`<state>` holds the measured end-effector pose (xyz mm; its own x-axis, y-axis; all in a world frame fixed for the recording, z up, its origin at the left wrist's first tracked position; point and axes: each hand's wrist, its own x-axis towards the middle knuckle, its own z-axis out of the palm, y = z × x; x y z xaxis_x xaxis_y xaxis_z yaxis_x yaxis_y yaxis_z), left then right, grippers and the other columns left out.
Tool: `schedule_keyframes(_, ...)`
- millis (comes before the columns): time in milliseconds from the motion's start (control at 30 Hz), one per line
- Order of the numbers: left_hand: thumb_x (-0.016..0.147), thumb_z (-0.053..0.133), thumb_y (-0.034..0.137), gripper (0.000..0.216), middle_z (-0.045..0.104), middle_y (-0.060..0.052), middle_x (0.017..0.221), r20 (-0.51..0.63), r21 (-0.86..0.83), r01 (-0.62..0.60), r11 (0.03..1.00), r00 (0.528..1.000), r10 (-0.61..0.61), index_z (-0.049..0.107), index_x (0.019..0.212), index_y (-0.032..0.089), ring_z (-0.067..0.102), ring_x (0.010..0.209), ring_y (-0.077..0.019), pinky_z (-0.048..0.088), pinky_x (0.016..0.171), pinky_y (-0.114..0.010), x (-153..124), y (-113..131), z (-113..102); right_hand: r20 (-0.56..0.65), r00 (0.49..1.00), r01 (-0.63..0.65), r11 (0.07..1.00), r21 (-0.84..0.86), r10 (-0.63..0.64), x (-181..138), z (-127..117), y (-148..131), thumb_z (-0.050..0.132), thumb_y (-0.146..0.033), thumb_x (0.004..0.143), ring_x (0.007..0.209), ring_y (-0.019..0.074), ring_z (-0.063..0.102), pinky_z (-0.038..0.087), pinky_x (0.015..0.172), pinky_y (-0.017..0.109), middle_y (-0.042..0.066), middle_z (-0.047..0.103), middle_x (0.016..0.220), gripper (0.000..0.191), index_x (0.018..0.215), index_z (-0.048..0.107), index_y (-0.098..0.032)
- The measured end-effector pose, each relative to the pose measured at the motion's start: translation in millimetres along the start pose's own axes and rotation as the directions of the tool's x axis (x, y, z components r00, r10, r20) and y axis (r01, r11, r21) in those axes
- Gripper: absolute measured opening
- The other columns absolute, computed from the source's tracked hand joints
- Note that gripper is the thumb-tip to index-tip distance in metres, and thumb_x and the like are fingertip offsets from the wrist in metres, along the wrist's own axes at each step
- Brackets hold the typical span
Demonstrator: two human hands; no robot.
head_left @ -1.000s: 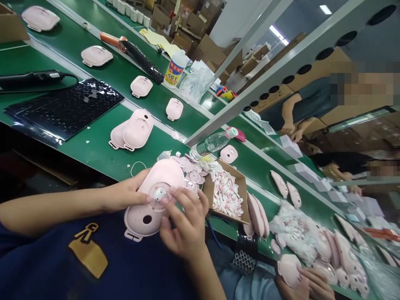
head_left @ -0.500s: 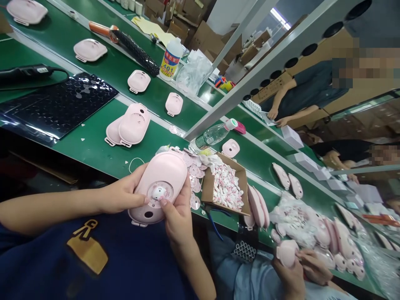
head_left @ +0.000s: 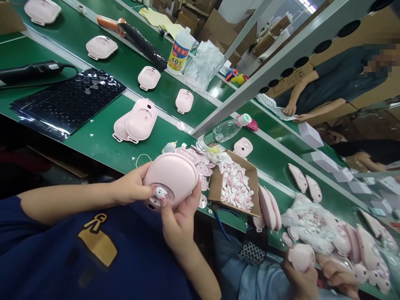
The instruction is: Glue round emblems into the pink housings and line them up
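Note:
Between both hands I hold a pink oval plastic case [head_left: 175,173], tilted, with a round recess near its lower end. A small white cat-face piece [head_left: 160,191] sits in that recess. My left hand [head_left: 137,185] grips the case's left side, its thumb on the edge of the cat-face piece. My right hand [head_left: 179,216] wraps the lower right side, thumb pressing beside the same piece. Most fingers are hidden behind the case. Just beyond it lie several round pink discs [head_left: 203,168], next to a cardboard box [head_left: 216,185] of small cat-face pieces [head_left: 236,187].
Two pink cases [head_left: 142,121] are stacked on the green table [head_left: 103,146]. A water bottle [head_left: 223,132] lies tilted by the metal post [head_left: 234,93]. A glue bottle [head_left: 179,52] stands farther back. At right, a co-worker's hands [head_left: 301,277] hold a smaller pink case. Blue-handled pliers [head_left: 222,223] hang over the edge.
The case in my hands has tipped, so its recessed face looks more foreshortened. The whole view has shifted, with the table things appearing farther right. Both thumbs stay at the cat-face piece.

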<state>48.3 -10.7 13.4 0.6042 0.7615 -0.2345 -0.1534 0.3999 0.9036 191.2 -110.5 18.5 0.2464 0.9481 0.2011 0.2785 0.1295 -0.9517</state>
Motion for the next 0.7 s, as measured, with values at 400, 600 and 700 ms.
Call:
schedule_keyframes(400, 0.065, 0.088, 0.037, 0.082, 0.066, -0.014, 0.123, 0.067, 0.016, 0.027, 1.0, 0.997, -0.028, 0.05, 0.135, 0.016, 0.063, 0.113, -0.0352, 0.054, 0.089, -0.039, -2.8, 10.4, 1.5, 0.015, 0.998, -0.057, 0.998, 0.023, 0.057, -0.4, -2.0, 5.4, 0.051, -0.034, 0.1, 0.144, 0.0214, 0.046, 0.045, 0.115, 0.04, 0.016, 0.034, 0.161, 0.085, 0.161, -0.007, -0.025)
schedule_keyframes(600, 0.061, 0.093, 0.038, 0.078, 0.068, -0.014, 0.119, 0.052, 0.012, 0.054, 0.998, 0.997, -0.055, 0.054, 0.125, 0.017, 0.064, 0.113, -0.0355, 0.053, 0.096, -0.046, -1.7, 12.3, 6.8, 0.019, 0.997, -0.077, 0.997, 0.001, 0.077, -2.5, -3.6, 10.5, 0.052, -0.034, 0.1, 0.147, 0.0242, 0.043, 0.042, 0.117, 0.044, 0.017, 0.028, 0.165, 0.087, 0.162, -0.009, -0.026)
schedule_keyframes(700, 0.06, 0.093, 0.041, 0.077, 0.069, -0.014, 0.116, 0.052, -0.013, 0.044, 0.999, 0.998, -0.043, 0.054, 0.122, 0.016, 0.065, 0.111, -0.0349, 0.053, 0.096, -0.048, -2.3, 12.1, 3.4, 0.048, 0.997, -0.06, 0.998, -0.008, 0.06, -4.0, -3.5, 12.8, 0.051, -0.031, 0.1, 0.147, 0.0249, 0.043, 0.044, 0.116, 0.044, 0.018, 0.029, 0.165, 0.088, 0.161, -0.012, -0.025)
